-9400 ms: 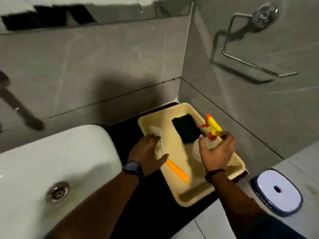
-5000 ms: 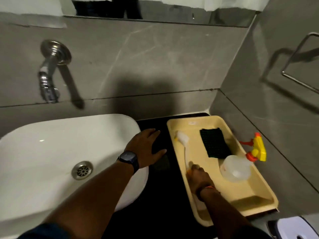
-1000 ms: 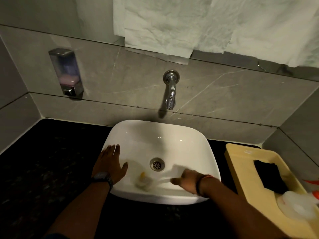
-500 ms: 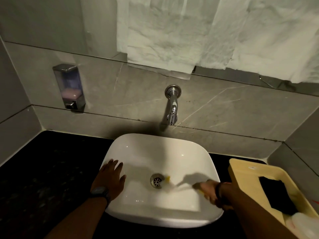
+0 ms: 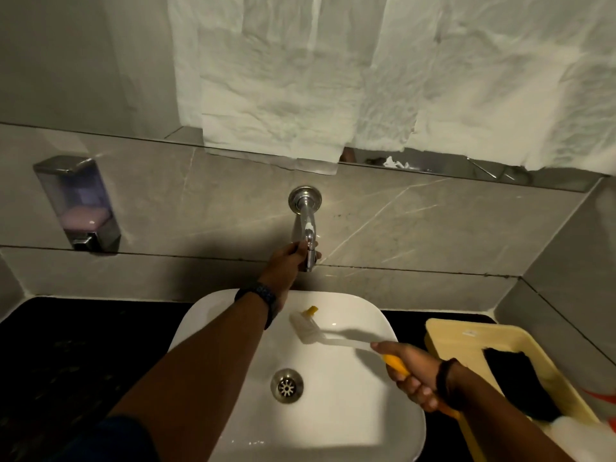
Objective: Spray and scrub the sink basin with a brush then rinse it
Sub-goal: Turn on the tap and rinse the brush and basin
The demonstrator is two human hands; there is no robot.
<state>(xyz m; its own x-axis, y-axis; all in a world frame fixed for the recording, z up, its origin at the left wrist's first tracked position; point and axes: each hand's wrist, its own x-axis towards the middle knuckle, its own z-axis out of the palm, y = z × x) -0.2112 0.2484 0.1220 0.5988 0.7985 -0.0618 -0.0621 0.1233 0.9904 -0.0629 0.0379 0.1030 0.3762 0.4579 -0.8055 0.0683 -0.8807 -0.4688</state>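
Observation:
The white sink basin (image 5: pixel 350 401) sits on a black counter, its metal drain (image 5: pixel 287 385) near the middle. A chrome tap (image 5: pixel 306 225) juts from the grey wall above it. My left hand (image 5: pixel 289 261) reaches up and grips the tap's lower end. My right hand (image 5: pixel 411 371) holds the orange handle of a scrub brush (image 5: pixel 320 331), whose white head rests against the basin's far inner wall. No water is visibly running. The spray bottle (image 5: pixel 596 398) shows only partly at the right edge.
A cream tray (image 5: pixel 446 335) on the counter to the right holds a dark scouring pad (image 5: pixel 520 378). A soap dispenser (image 5: pixel 78 203) hangs on the wall at the left. White paper sheets (image 5: pixel 366 78) cover the mirror above.
My left hand has left the basin's left rim and risen to grip the tap. The brush head has moved from near the drain up to the basin's far wall.

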